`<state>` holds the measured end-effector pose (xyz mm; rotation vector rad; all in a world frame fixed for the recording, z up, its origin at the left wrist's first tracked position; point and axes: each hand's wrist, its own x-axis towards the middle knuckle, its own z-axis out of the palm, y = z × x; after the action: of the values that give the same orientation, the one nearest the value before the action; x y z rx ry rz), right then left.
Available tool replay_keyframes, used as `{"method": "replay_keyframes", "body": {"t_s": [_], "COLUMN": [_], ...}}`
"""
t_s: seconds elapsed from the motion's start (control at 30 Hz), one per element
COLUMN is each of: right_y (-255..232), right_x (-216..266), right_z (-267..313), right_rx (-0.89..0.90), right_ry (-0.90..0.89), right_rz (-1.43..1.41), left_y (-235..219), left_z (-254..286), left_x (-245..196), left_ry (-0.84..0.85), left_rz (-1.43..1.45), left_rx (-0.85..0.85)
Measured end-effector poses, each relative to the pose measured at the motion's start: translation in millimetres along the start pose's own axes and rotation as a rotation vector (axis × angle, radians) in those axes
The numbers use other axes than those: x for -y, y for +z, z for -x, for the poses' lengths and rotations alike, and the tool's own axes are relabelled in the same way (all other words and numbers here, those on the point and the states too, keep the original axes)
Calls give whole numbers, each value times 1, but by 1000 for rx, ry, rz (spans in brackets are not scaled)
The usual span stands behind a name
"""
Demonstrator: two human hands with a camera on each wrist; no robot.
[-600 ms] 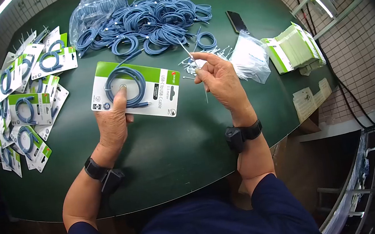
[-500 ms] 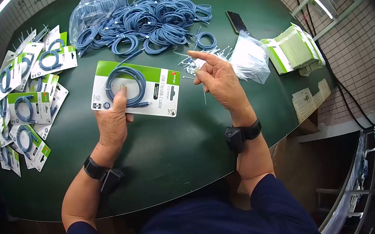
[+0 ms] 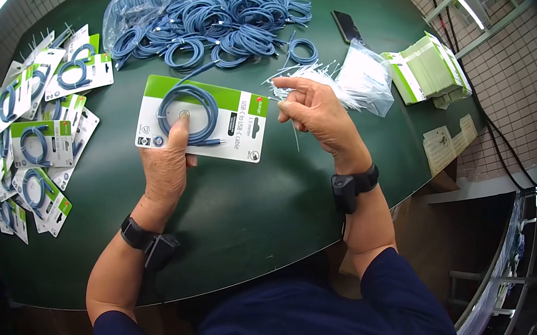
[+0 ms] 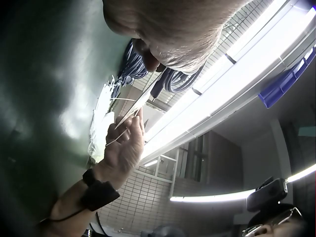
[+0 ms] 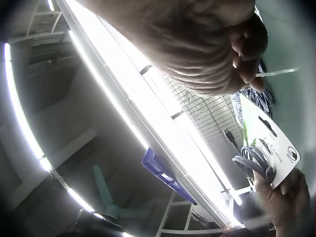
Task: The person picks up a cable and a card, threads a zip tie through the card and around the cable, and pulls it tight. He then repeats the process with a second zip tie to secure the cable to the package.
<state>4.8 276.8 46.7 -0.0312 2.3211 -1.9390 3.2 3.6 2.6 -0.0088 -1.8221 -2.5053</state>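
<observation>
My left hand point(image 3: 168, 164) holds a white and green cable card point(image 3: 246, 144), its thumb pressing a coiled blue USB-C cable point(image 3: 213, 115) against the front. Printed on the card is "USB-C to USB-C cable". Just right of the card's edge, my right hand point(image 3: 325, 123) pinches a thin white cable tie point(image 5: 284, 72) between thumb and index finger. One end of that tie hangs below the fingers in the head view. In the left wrist view the right hand overlaps the card's edge.
Blue cable coils point(image 3: 241, 12) lie heaped at the back beside a clear plastic bag point(image 3: 142, 8). Finished-looking carded cables point(image 3: 42, 150) pile up at left. Loose white ties point(image 3: 311, 77), a bag of ties point(image 3: 365, 80), a phone point(image 3: 346, 26) and stacked cards point(image 3: 428, 68) sit at right.
The head view has shifted slightly. The card in my left hand has come a little closer to my right hand, and the tie's upper end, seen upright at first, no longer stands up.
</observation>
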Motion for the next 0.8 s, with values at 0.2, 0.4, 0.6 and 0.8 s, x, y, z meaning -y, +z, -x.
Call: {"method": "replay_keyframes", "body": {"t_s": [0.2, 0.4, 0.6, 0.8], "right_y": [9, 22, 27, 30], "right_x": [-36, -44, -39, -41], "right_z": [-19, -17, -14, -10], "right_rx": [198, 140, 140, 8], "right_ry": [186, 114, 134, -126], "right_rz": [-87, 273, 423, 657], "left_y": [-4, -15, -24, -23], "left_z": [-5, -19, -24, -24], "left_x": [-7, -24, -20, -22], "left_ry": [-1, 100, 94, 120], "left_rz": [-42, 102, 124, 125], "left_rx": [-37, -47, -59, -35]}}
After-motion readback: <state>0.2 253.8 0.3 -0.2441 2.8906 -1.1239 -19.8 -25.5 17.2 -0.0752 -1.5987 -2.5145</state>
